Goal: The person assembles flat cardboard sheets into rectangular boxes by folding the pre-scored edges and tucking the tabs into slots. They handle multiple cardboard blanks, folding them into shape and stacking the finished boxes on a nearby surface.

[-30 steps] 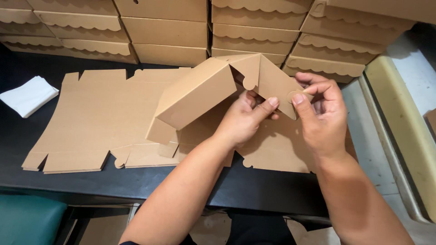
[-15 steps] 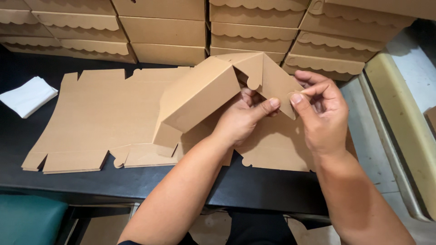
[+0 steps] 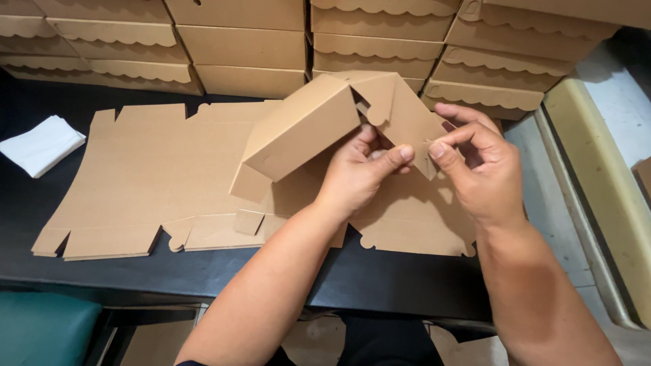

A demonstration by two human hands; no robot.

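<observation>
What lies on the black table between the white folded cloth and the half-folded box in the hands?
In the head view, a flat unfolded cardboard blank covers the black table between the white cloth and the half-folded box.

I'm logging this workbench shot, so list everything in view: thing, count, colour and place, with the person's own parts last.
Half-folded box: one, brown cardboard, raised above the table centre, held by both hands.
Flat box blanks: at least two, brown, lying on the table under and left of the half-folded box.
Finished boxes: a stacked row, too many to count exactly, brown with scalloped lid edges, along the table's far side.
White cloth or paper: one, white, folded, at the table's left edge.
Table: one, black, under everything.
Seat: one, dark green, lower left corner.
Left hand: grips a flap of the half-folded box.
Right hand: pinches the neighbouring flap.
</observation>
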